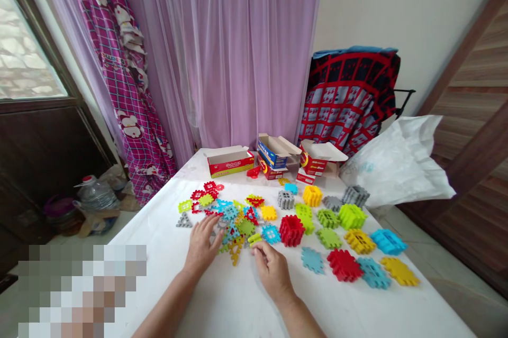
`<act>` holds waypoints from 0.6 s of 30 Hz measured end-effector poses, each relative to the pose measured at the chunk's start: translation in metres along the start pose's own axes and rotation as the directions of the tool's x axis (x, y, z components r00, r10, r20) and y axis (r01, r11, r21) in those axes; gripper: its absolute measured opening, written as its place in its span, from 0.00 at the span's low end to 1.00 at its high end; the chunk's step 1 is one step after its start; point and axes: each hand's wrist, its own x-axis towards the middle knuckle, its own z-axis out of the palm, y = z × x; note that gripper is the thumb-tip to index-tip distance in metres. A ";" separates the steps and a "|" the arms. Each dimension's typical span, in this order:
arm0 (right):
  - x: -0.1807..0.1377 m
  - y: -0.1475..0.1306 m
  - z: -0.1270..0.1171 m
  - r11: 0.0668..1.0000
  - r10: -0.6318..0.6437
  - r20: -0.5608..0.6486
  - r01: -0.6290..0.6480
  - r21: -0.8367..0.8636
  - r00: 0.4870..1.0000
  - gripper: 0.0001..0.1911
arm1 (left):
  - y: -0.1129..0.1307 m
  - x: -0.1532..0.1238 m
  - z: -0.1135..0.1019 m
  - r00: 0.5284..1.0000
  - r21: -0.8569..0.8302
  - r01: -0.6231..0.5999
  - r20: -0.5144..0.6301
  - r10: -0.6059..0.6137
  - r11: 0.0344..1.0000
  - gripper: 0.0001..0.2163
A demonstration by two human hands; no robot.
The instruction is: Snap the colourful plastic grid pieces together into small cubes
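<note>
The right hand lies on the table just left of the red cube and nearer the person. Its fingers are drawn narrow, and the tips close on a small lime piece. I cannot tell whether the piece is clear of the table. The left hand is farther left of the red cube, spread wide and flat. Its fingertips rest on the near edge of a loose pile of tiles, and it grips nothing.

The lime piece looks like moulded plastic with a toothed edge and open grid. It is likely very light, stiff and not fragile. The smooth faces may slip, so the notched edges probably give the surest hold, pinched between thumb and forefinger across the narrow width. The tiles in the pile overlap and their teeth may catch on each other, so lifting one could drag its neighbours along.

A grey triangle lies at the pile's far left, well apart from the red cube. Right of the red cube more assembled blocks and flat tiles are spread out in green, yellow, blue and red. Behind it stand open boxes, and behind and to the right is a white bag.
</note>
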 end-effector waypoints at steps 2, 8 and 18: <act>0.001 0.000 0.000 0.998 0.044 0.003 -0.044 0.041 0.999 0.13 | -0.017 0.018 -0.009 0.997 0.077 0.073 0.030 -0.075 0.994 0.20; 0.003 0.000 0.000 0.992 0.078 -0.013 -0.076 0.098 0.997 0.14 | -0.067 0.084 -0.026 0.901 0.284 0.363 0.134 -0.411 0.888 0.25; -0.001 0.028 0.012 0.992 0.060 0.080 -0.069 0.107 0.995 0.14 | -0.093 0.156 0.009 0.890 0.278 0.244 0.316 -0.328 0.929 0.23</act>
